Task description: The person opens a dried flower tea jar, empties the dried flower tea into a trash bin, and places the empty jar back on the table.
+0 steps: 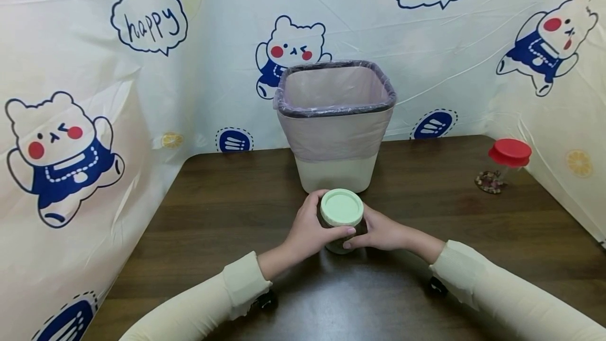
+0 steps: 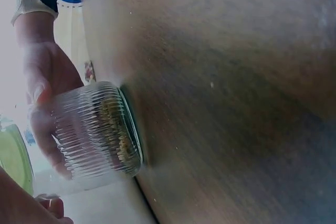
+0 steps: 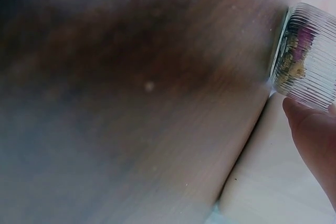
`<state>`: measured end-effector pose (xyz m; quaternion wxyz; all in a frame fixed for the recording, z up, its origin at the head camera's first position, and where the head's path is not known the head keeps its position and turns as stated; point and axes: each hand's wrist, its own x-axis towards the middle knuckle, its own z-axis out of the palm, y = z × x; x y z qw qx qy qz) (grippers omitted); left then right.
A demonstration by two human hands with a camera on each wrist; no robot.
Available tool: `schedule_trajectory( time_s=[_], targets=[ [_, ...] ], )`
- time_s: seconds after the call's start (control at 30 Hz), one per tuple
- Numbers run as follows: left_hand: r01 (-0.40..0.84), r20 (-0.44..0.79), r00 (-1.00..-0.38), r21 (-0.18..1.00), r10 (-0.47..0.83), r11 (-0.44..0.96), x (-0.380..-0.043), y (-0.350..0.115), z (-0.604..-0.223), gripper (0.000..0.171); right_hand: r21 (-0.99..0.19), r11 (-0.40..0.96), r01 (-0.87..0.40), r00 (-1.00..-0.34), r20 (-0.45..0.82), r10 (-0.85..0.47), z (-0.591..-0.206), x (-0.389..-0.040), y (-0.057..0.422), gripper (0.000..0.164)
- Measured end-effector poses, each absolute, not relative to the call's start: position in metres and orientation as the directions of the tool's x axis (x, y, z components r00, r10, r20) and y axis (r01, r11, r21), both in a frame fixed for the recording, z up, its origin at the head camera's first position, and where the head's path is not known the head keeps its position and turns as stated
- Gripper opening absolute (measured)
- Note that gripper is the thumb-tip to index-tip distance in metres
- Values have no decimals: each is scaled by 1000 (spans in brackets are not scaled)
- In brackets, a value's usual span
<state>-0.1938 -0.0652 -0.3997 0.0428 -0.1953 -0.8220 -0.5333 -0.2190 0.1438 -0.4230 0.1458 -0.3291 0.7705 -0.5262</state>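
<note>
A clear ribbed glass jar [image 2: 97, 129] with a pale green lid [image 1: 342, 207] stands upright on the brown table. Yellowish-brown bits [image 2: 116, 132] lie in its bottom, and a purple patch [image 3: 304, 40] shows among them in the right wrist view. My left hand [image 1: 310, 228] grips the jar from the left, its thumb across the front just below the lid. From the other side my right hand [image 1: 379, 230] holds the glass body, thumb lower on the front. Most of both hands' other fingers are hidden behind the jar in the head view.
Right behind the jar stands a pale waste bin [image 1: 336, 172] lined with a purplish bag [image 1: 331, 136]. A second jar with a red lid [image 1: 510, 152] and reddish-brown contents [image 1: 490, 182] is at the table's far right. A printed cloth [image 1: 227, 67] hangs around the back and sides.
</note>
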Motion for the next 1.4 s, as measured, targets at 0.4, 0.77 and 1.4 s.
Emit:
schedule_trajectory(
  time_s=[0.4, 0.77, 1.4],
  targets=[
    [452, 315, -839, 858, 444, 245, -208, -75, -397, 86, -897, 238, -373, -744, 136, -654, -424, -218, 143, 94],
    [511, 326, -658, 856, 679, 85, -244, -89, -394, 101, -904, 253, -346, -756, 109, -645, -424, -219, 142, 98],
    [536, 380, -640, 844, 667, 33, -245, -87, -401, 69, -906, 263, -333, -761, 93, -642, -423, -218, 144, 97]
  ],
)
